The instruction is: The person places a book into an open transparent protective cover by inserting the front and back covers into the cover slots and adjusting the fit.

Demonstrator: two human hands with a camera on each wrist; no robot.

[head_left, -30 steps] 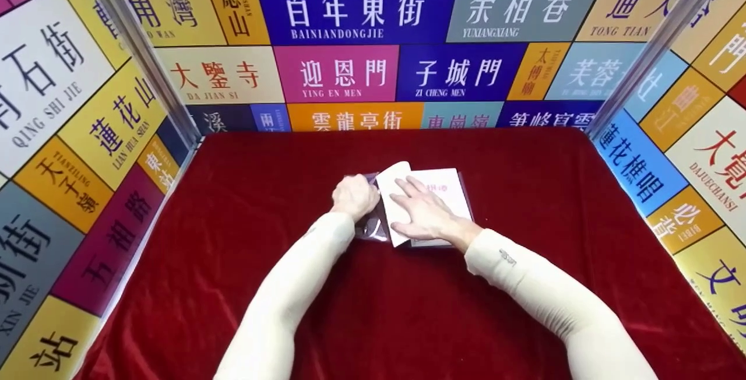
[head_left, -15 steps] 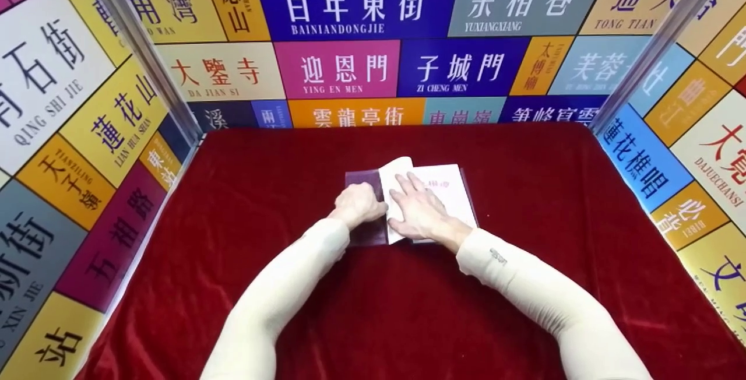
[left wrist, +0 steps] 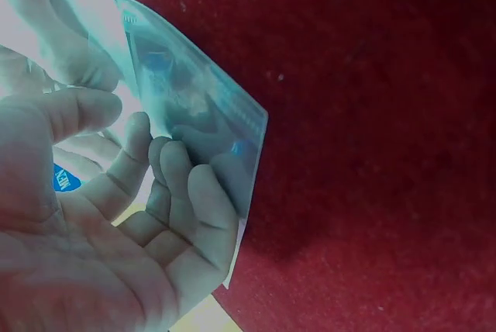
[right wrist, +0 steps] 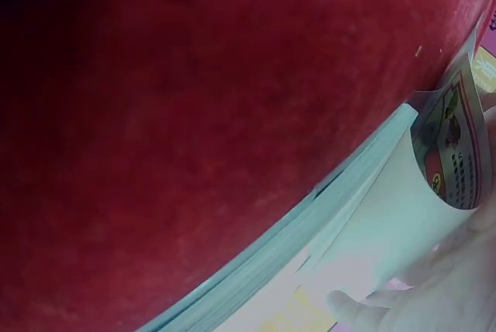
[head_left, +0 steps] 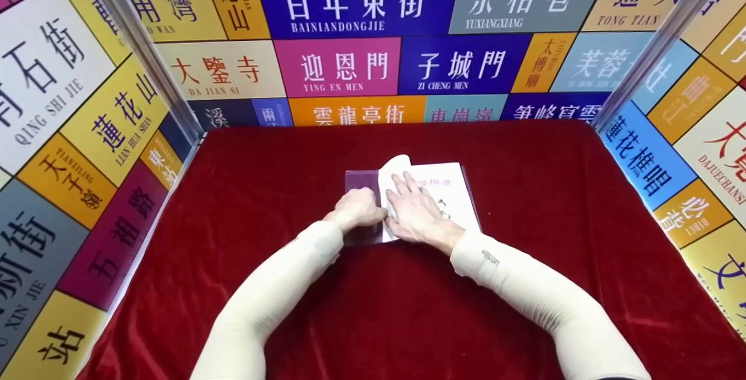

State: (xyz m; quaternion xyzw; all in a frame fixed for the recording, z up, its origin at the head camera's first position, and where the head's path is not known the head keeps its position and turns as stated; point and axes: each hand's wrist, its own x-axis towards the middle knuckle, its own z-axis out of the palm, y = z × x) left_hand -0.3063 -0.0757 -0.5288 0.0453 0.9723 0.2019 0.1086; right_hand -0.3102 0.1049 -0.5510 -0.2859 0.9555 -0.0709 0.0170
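One open book (head_left: 461, 196), long axis left-right, pink heading (head_left: 441, 182) toward far edge.

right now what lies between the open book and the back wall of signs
A strip of red cloth separates the book from the wall, with nothing else visible there; the head view shows it.

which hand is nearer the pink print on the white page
Right: the right hand is just beside the print; the left hand is farther off, at the purple flap.
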